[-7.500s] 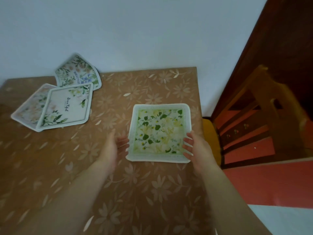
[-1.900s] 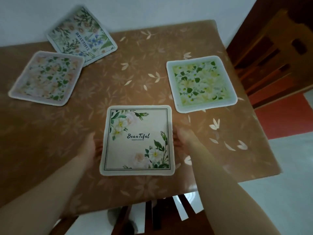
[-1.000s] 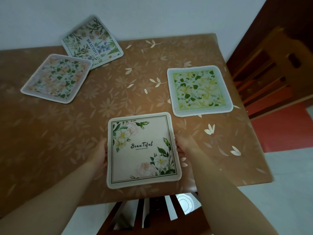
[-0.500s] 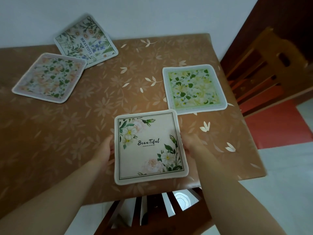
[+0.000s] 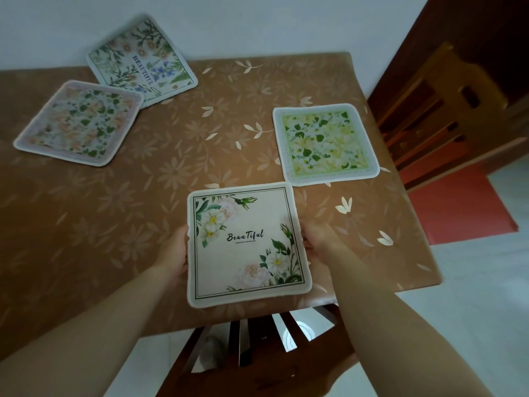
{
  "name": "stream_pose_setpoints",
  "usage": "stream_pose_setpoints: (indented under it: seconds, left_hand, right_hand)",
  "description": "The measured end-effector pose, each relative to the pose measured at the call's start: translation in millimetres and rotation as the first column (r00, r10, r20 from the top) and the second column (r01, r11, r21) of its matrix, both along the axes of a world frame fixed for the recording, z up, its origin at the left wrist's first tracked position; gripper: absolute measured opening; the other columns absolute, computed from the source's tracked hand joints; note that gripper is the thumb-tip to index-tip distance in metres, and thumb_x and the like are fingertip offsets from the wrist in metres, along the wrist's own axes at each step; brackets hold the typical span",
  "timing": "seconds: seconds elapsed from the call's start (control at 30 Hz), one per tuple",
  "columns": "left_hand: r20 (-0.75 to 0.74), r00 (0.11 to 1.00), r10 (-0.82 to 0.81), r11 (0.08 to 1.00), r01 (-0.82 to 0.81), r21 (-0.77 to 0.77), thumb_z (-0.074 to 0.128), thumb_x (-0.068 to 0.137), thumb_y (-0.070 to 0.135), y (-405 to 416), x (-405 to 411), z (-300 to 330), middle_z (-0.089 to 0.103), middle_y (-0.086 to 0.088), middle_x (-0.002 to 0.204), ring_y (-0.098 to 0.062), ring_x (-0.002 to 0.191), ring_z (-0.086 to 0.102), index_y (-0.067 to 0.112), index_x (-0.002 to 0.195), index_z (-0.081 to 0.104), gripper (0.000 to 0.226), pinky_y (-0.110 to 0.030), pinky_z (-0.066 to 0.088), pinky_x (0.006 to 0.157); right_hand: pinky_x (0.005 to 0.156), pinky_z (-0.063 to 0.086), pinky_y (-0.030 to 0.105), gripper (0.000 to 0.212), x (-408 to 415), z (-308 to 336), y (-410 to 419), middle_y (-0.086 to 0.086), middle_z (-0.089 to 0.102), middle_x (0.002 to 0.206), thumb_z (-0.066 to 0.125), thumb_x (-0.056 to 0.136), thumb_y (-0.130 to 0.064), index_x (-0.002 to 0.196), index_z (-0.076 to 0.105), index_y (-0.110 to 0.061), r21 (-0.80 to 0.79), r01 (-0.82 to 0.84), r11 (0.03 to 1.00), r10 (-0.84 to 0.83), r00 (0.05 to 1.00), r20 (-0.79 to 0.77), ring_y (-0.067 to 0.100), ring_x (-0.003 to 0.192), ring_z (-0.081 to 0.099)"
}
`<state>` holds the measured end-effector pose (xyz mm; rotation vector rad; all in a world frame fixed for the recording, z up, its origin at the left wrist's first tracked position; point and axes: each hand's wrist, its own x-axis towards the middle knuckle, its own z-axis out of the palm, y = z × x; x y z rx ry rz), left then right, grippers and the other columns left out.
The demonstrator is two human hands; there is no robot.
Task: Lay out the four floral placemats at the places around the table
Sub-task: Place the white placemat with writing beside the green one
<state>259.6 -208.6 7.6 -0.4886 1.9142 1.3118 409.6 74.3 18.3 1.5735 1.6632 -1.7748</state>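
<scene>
Cream placemat [image 5: 246,245], left hand [image 5: 173,252], right hand [image 5: 320,243]

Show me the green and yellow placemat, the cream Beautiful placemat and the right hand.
green and yellow placemat [image 5: 325,143], head view, middle of its leafy print
cream placemat [image 5: 246,245], head view, near its lettering
right hand [image 5: 317,243], head view, back of hand

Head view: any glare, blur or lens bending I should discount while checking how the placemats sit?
Head view: dim, even light with no hard shadows; shiny leaf motifs on the table cover glint near the right edge; the wide lens bows the table edges; the pink-floral placemat at far left looks soft, while the cream placemat between the left hand and right hand reads sharp.
</scene>
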Motion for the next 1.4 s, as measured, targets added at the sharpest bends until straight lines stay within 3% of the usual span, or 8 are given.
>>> stream_pose_setpoints:
  seconds: [0.2, 0.43, 0.63, 0.83, 0.93, 1.07, 1.17, 1.4]
  left_hand:
    - [-0.104, 0.993, -0.064, 0.996, 0.056, -0.072, 0.044, 0.084, 0.058, 5, -5, 8, 0.077, -0.009, 0.083, -0.035, 0.087, 0.072, 0.015, 0.085, 0.075, 0.053, -0.043, 0.055, 0.080]
    - [-0.079, 0.995, -0.056, 0.998, 0.057, 0.008, 0.048, 0.094, 0.051, 75, -2, 24, 0.072, -0.002, 0.094, -0.021, 0.084, 0.066, 0.021, 0.089, 0.067, 0.037, -0.037, 0.052, 0.081]
    - [-0.021, 1.000, 0.001, 0.989, 0.002, 0.151, 0.052, 0.096, 0.058, 211, -15, 29, 0.068, -0.006, 0.107, -0.020, 0.098, 0.066, 0.011, 0.109, 0.066, 0.051, -0.035, 0.053, 0.086]
    - [-0.028, 0.999, 0.017, 0.987, -0.012, 0.158, 0.048, 0.091, 0.054, 304, -34, 28, 0.074, -0.001, 0.074, -0.015, 0.061, 0.070, 0.021, 0.086, 0.068, 0.039, -0.032, 0.049, 0.068]
    - [-0.016, 1.000, 0.019, 0.991, -0.017, 0.135, 0.042, 0.089, 0.060, 328, -44, 18, 0.078, -0.002, 0.071, -0.014, 0.054, 0.073, 0.017, 0.086, 0.069, 0.051, -0.033, 0.051, 0.066]
    - [-0.004, 1.000, 0.030, 0.996, -0.030, 0.078, 0.043, 0.081, 0.076, 350, -49, 13, 0.082, -0.002, 0.080, -0.020, 0.065, 0.077, 0.022, 0.081, 0.082, 0.067, -0.029, 0.058, 0.059]
    - [-0.032, 0.997, 0.065, 0.991, -0.060, 0.123, 0.045, 0.085, 0.073, 364, -43, 14, 0.081, 0.003, 0.075, -0.015, 0.060, 0.076, 0.032, 0.071, 0.084, 0.059, -0.026, 0.057, 0.044]
    - [-0.076, 0.997, 0.031, 0.984, -0.016, 0.180, 0.047, 0.088, 0.070, 395, -40, 19, 0.075, 0.008, 0.062, -0.009, 0.048, 0.069, 0.033, 0.074, 0.084, 0.054, -0.021, 0.052, 0.043]
  right_hand:
    - [0.066, 0.057, 0.036, 0.034, 10, 16, -3, 0.002, 0.067, 0.059, 0.059, 0.094, -0.038, 0.079, 0.067, -0.009, 0.003, 0.144, 0.990, -0.143, 0.989, -0.035, 0.020, 0.057, 0.061]
    - [0.066, 0.052, 0.034, 0.035, 11, 21, 48, 0.004, 0.074, 0.075, 0.049, 0.106, -0.034, 0.093, 0.071, -0.010, -0.048, 0.265, 0.963, -0.269, 0.957, -0.114, 0.020, 0.069, 0.066]
    - [0.046, 0.054, 0.031, 0.017, 10, 7, 170, 0.007, 0.069, 0.077, 0.055, 0.097, -0.019, 0.096, 0.069, -0.011, -0.058, 0.510, 0.858, -0.512, 0.846, -0.149, 0.019, 0.052, 0.064]
    - [0.082, 0.060, 0.047, 0.032, -4, 1, 285, 0.014, 0.067, 0.103, 0.051, 0.091, -0.022, 0.111, 0.069, -0.004, 0.044, 0.491, 0.870, -0.482, 0.867, -0.130, 0.030, 0.084, 0.066]
    - [0.084, 0.062, 0.052, 0.025, -17, 0, 319, 0.011, 0.075, 0.093, 0.052, 0.085, -0.027, 0.090, 0.070, -0.011, 0.074, 0.430, 0.900, -0.422, 0.901, -0.100, 0.032, 0.081, 0.071]
    - [0.066, 0.059, 0.036, 0.021, -31, -4, 337, 0.004, 0.082, 0.090, 0.057, 0.085, -0.031, 0.086, 0.075, -0.019, -0.014, 0.333, 0.943, -0.332, 0.937, -0.105, 0.026, 0.083, 0.077]
    - [0.070, 0.060, 0.039, 0.023, -35, -7, 347, 0.004, 0.084, 0.088, 0.061, 0.083, -0.035, 0.084, 0.075, -0.016, -0.025, 0.286, 0.958, -0.287, 0.953, -0.098, 0.026, 0.080, 0.078]
    - [0.096, 0.060, 0.057, 0.044, -38, -12, 377, 0.013, 0.079, 0.105, 0.051, 0.079, -0.037, 0.103, 0.075, -0.010, 0.016, 0.212, 0.977, -0.210, 0.974, -0.086, 0.036, 0.098, 0.075]
